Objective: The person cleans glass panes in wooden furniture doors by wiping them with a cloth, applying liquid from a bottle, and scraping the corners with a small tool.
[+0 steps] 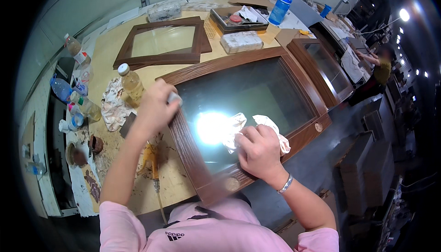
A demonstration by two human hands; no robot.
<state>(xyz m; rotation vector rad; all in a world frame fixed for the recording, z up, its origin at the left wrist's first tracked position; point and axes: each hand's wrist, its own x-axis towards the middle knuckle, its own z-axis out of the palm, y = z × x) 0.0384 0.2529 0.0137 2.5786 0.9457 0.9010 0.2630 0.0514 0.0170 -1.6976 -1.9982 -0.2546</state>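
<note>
A brown wooden cabinet door (303, 70) with a glass pane (271, 86) lies tilted before me, its near corner reaching over the table's front edge. My right hand (261, 153) is closed round a crumpled white cloth (236, 128) and presses it on the glass near the lower right side. A bracelet circles that wrist. At the door's left rail is my left hand (158, 102), its fingers closed on a small whitish piece (174, 98) whose kind I cannot make out. Bright light glares off the pane beside the cloth.
Left of the door stand a bottle of yellowish liquid (132, 84), a stained crumpled cloth (115, 107) and a yellow spray gun (149, 158) with a hose. Further doors (124, 52) (321, 75) lie behind and right. A blue bottle (281, 8) stands behind; another person (381, 68) works far right.
</note>
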